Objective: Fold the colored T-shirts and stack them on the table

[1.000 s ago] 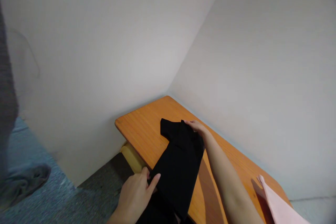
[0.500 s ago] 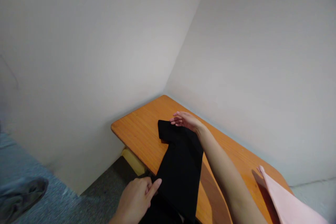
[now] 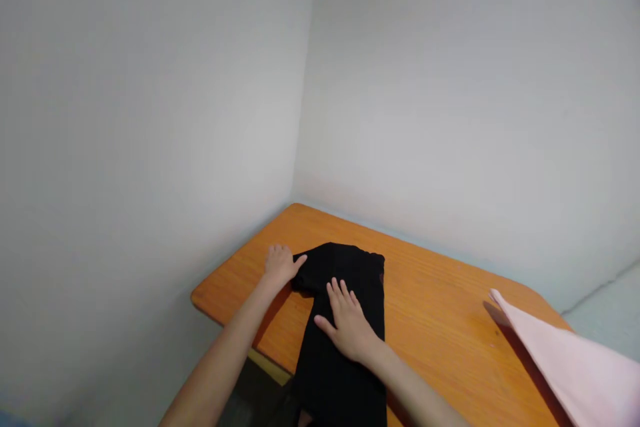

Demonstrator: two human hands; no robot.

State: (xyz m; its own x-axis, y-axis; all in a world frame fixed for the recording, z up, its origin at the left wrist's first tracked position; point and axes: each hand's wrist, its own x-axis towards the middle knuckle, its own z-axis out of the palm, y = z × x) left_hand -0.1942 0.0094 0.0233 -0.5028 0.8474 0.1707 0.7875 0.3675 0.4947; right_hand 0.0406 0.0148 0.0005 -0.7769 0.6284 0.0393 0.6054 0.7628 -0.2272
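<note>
A black short-sleeved T-shirt (image 3: pixel 345 373), folded lengthwise, lies on the wooden table (image 3: pixel 430 307) with its sleeve pointing left and its lower end at the near table edge. At the sleeve's end is my left hand (image 3: pixel 281 265), its thumb stretched over the cloth and apart from the fingers, whose tips are partly hidden. My right hand (image 3: pixel 349 325) rests flat on the middle of the shirt, fingers spread and palm down.
A piece of pink cloth (image 3: pixel 585 360) stands up at the table's right end, casting a shadow. Pale walls (image 3: pixel 425 113) meet in a corner behind the table. Below the near left edge, a yellowish table support (image 3: pixel 267 365) shows.
My left hand has moved from the near edge up to the sleeve. My right hand has come down from the shirt's far end to its middle. The view has turned slightly.
</note>
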